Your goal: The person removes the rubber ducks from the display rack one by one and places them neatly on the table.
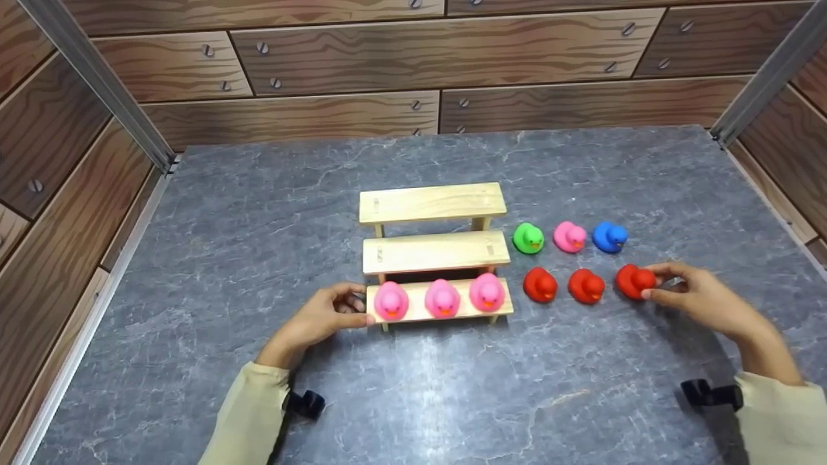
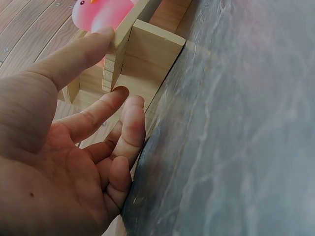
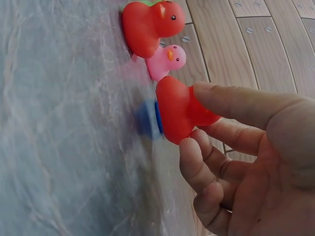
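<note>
A three-step wooden stand [image 1: 436, 253] stands mid-table, with three pink rubber ducks [image 1: 442, 299] lined up along its lowest step. My left hand [image 1: 320, 316] pinches the left end of that step, thumb at its front edge and index finger behind; the left wrist view shows the thumb [image 2: 78, 56] against the wood. On the right, my right hand [image 1: 701, 300] pinches the rightmost red rubber duck [image 1: 633, 281] between thumb and fingers. The right wrist view shows this red duck [image 3: 176, 110] in the fingertips; whether it touches the table I cannot tell.
Left of the held duck sit two more red ducks [image 1: 586, 286]. Behind them stand a green duck [image 1: 528, 238], a small pink duck [image 1: 570, 237] and a blue duck [image 1: 610, 237]. Wood-patterned walls [image 1: 400, 61] border the grey marbled table [image 1: 258, 213].
</note>
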Demonstrator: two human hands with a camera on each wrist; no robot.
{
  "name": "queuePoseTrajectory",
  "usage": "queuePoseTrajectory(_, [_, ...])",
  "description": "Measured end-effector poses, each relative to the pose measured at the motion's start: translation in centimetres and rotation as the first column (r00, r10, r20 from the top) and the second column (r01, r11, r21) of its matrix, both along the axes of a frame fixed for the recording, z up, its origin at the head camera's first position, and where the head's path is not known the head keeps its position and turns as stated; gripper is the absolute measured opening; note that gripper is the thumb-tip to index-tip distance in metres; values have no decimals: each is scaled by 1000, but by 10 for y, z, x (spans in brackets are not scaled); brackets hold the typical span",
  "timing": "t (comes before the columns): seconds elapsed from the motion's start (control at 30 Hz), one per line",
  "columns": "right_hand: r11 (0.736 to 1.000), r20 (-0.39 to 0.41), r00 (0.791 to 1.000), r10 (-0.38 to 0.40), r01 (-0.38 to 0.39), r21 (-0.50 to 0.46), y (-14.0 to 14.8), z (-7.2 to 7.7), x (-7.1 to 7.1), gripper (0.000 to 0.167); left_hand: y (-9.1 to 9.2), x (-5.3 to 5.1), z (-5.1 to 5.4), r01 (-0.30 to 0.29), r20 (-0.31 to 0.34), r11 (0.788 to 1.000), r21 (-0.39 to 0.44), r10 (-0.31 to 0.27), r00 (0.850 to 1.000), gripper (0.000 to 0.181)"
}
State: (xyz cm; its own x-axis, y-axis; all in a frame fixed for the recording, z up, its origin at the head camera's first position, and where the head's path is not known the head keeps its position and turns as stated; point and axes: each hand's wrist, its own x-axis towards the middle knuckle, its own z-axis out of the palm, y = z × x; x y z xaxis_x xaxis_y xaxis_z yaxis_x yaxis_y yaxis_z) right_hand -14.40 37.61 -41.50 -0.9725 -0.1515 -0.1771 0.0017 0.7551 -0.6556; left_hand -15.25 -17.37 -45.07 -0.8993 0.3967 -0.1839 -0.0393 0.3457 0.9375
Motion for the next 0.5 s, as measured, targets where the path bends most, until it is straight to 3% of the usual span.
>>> queuePoseTrajectory(0.5, [1000,7,1000,15,-15,4,-5,-5,-3,47,0,0,0,13,2,1000,0,-13,1000,54])
